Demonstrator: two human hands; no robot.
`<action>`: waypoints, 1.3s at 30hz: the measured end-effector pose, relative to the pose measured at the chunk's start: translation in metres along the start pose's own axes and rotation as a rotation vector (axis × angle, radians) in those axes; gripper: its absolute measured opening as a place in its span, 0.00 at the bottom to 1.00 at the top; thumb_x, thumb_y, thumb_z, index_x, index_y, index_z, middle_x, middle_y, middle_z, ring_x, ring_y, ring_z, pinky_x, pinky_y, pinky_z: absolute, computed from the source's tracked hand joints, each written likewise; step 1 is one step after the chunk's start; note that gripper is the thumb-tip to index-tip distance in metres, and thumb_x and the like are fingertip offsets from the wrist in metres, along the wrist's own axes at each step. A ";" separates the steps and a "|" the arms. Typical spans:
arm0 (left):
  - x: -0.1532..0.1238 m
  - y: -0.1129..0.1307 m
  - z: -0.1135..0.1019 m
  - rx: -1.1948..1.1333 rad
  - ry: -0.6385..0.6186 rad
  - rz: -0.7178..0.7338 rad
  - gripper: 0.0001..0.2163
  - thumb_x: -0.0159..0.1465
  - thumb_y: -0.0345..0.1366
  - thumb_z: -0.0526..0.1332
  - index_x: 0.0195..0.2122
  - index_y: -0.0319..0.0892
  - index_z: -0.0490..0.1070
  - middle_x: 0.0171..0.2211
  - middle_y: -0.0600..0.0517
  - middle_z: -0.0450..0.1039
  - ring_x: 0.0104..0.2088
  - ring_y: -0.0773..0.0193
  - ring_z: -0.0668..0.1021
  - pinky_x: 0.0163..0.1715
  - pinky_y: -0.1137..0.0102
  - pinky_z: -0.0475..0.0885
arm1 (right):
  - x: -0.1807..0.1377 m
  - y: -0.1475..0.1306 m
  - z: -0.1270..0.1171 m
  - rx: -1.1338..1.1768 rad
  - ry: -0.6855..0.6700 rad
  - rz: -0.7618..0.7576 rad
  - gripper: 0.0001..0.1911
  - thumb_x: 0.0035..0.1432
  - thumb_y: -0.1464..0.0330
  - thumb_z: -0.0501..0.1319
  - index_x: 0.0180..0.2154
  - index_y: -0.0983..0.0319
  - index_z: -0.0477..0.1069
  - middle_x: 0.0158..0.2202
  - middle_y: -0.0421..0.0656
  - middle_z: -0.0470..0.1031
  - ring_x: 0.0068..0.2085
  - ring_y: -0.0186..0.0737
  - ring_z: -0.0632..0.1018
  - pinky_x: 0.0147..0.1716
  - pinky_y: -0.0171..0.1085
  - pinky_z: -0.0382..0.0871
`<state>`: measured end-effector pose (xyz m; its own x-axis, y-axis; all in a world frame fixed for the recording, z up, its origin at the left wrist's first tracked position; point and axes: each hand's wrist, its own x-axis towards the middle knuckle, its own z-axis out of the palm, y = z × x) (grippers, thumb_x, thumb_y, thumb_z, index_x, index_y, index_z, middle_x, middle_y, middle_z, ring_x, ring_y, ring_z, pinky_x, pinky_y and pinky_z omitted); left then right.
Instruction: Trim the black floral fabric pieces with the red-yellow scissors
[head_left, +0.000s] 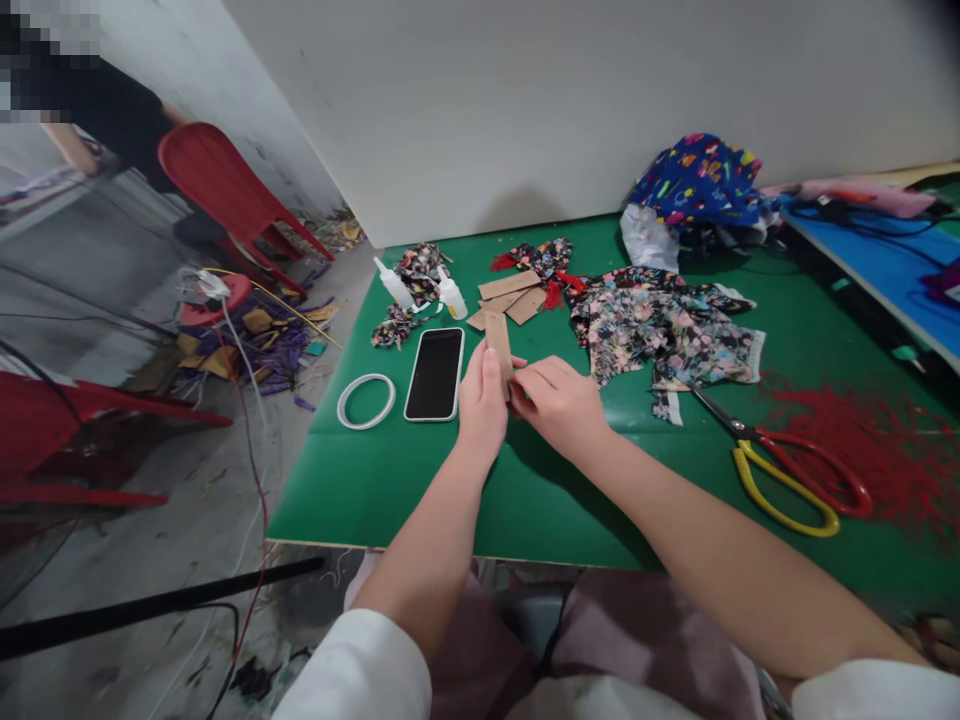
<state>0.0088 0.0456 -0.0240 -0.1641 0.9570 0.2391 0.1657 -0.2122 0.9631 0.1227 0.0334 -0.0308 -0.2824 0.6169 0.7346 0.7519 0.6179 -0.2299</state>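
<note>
Cardboard strip (499, 342), brown and narrow, stands in the middle of the frame, above the green table (390, 470). Both hands hold its lower end. The left hand (482, 400) has its fingers together and pressed against the left side of the strip. The right hand (559, 400) has its fingers curled and pinched on the strip from the right side. The two hands touch each other.

Just left of the hands lies a black phone (435, 373), screen up, and further left a white ring (366, 400). Above the strip lie more cardboard pieces (514, 295) and two small white bottles (424, 290) among fabric scraps. To the right is a flowered cloth (664, 335). At the lower right lie scissors (795, 470) with yellow and red handles, beside a heap of red threads (885, 450). A red chair (225, 195) stands at the upper left.
</note>
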 end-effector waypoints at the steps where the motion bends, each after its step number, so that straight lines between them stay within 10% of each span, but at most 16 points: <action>1: 0.000 -0.001 0.000 0.018 -0.001 0.009 0.20 0.66 0.48 0.49 0.45 0.39 0.70 0.44 0.46 0.75 0.35 0.65 0.78 0.30 0.74 0.72 | 0.000 0.000 0.000 -0.008 -0.003 0.000 0.12 0.61 0.72 0.52 0.29 0.64 0.71 0.30 0.45 0.76 0.35 0.36 0.73 0.32 0.34 0.64; 9: -0.001 -0.004 -0.002 0.117 -0.003 0.036 0.21 0.67 0.48 0.47 0.50 0.38 0.68 0.39 0.47 0.77 0.38 0.64 0.78 0.39 0.71 0.71 | 0.003 0.001 0.003 0.087 -0.115 0.020 0.11 0.59 0.74 0.51 0.30 0.65 0.70 0.31 0.49 0.75 0.35 0.39 0.71 0.33 0.36 0.65; 14: 0.008 0.004 -0.006 -0.037 0.055 -0.048 0.18 0.66 0.48 0.48 0.34 0.39 0.69 0.28 0.51 0.75 0.20 0.71 0.72 0.22 0.75 0.68 | 0.001 -0.008 0.002 0.323 -0.244 0.041 0.05 0.53 0.72 0.56 0.27 0.61 0.68 0.29 0.45 0.73 0.33 0.37 0.69 0.29 0.35 0.63; 23: 0.012 0.006 -0.008 -0.330 -0.129 -0.355 0.23 0.62 0.55 0.49 0.36 0.38 0.67 0.29 0.48 0.75 0.17 0.70 0.73 0.10 0.77 0.61 | 0.010 0.010 -0.002 0.827 -0.199 0.599 0.07 0.56 0.64 0.55 0.30 0.61 0.67 0.28 0.40 0.73 0.30 0.34 0.73 0.25 0.33 0.69; 28: 0.015 0.005 -0.014 -0.254 -0.276 -0.376 0.14 0.57 0.41 0.61 0.42 0.41 0.65 0.37 0.50 0.74 0.23 0.71 0.76 0.17 0.77 0.69 | 0.010 0.016 -0.007 1.046 -0.196 0.774 0.10 0.52 0.60 0.59 0.32 0.60 0.70 0.30 0.40 0.74 0.31 0.35 0.75 0.28 0.36 0.72; 39: 0.009 -0.008 -0.008 0.127 -0.583 -0.378 0.13 0.56 0.34 0.61 0.44 0.39 0.71 0.26 0.51 0.74 0.20 0.70 0.75 0.16 0.78 0.67 | -0.079 0.009 -0.107 0.951 -0.069 1.054 0.13 0.54 0.60 0.63 0.27 0.63 0.67 0.22 0.35 0.68 0.23 0.28 0.69 0.25 0.33 0.67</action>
<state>-0.0019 0.0541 -0.0282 0.3088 0.9181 -0.2484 0.3182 0.1464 0.9366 0.2150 -0.0619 -0.0223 0.1012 0.9922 -0.0734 -0.0475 -0.0689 -0.9965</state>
